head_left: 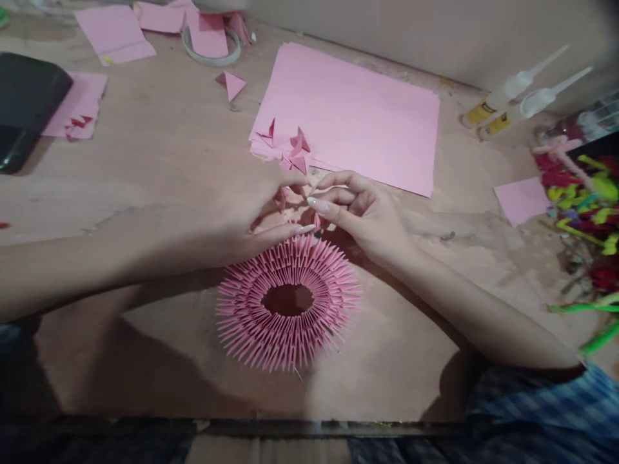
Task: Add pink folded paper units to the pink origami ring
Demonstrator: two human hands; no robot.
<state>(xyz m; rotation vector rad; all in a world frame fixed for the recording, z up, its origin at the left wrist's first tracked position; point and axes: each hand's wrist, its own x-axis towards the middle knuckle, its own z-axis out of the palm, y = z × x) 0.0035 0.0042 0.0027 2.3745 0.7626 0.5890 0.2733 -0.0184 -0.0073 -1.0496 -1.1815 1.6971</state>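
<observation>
A round ring of many folded pink paper pieces point(240, 303), with a dark opening at its middle, lies on the table below my hands. My left hand point(261, 216) reaches over its far edge, thumb apart from the fingers and close to the outer tips. Small folded pink pieces show in that gap. My right hand point(374, 216) is closed in a pinch, thumb against fingertips, beside the left fingertips; what it pinches is hidden. One small pink folded piece point(317, 222) shows just under the right thumb. Several folded paper triangles point(298, 143) lie just beyond, on the pink sheets.
A stack of pink paper point(353, 116) lies at the back. A tape roll point(211, 58) and loose pink pieces point(116, 32) are at the back left, near a dark case point(29, 106). Two glue bottles point(498, 103) and colourful pipe cleaners point(587, 206) are at the right.
</observation>
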